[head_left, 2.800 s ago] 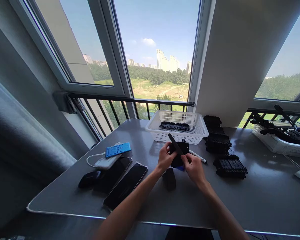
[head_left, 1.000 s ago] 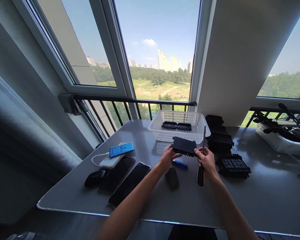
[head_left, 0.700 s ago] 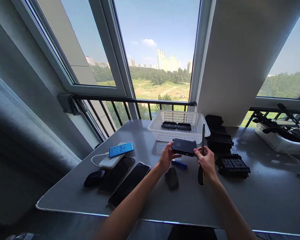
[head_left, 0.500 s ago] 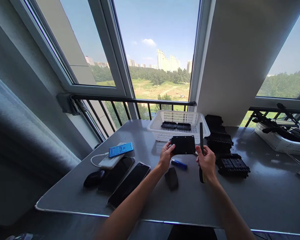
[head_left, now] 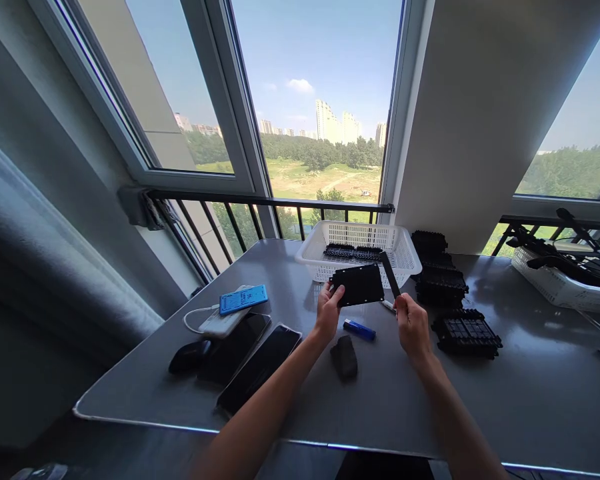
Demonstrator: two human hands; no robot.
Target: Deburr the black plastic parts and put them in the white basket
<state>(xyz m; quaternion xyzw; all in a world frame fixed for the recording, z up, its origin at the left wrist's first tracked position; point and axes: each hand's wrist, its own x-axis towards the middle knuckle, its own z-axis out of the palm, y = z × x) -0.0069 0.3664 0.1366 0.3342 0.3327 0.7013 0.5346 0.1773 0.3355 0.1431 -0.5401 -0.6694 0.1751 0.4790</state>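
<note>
My left hand (head_left: 329,310) grips the left edge of a flat black rectangular plate (head_left: 359,285) with small tabs and holes along its rim. It is held above the table, in front of the white basket. My right hand (head_left: 412,323) is closed around a long flat black bar (head_left: 390,275) that looks like a file. The bar slants up and left, its upper part by the plate's right edge; whether they touch I cannot tell. Below the hands lie a blue lighter-like object (head_left: 359,330) and a dark grey block (head_left: 345,358).
A white basket (head_left: 307,257) holds black ribbed parts (head_left: 353,252). Similar black parts (head_left: 467,333) are stacked at right, near another basket (head_left: 560,283) of black items. At left lie a blue-screened phone (head_left: 243,299), a power bank (head_left: 223,323), a mouse (head_left: 190,358) and dark phones (head_left: 260,367).
The bar has swung from upright to leaning left, its upper end now near the plate. My left hand has shifted the plate slightly left and tilted it.
</note>
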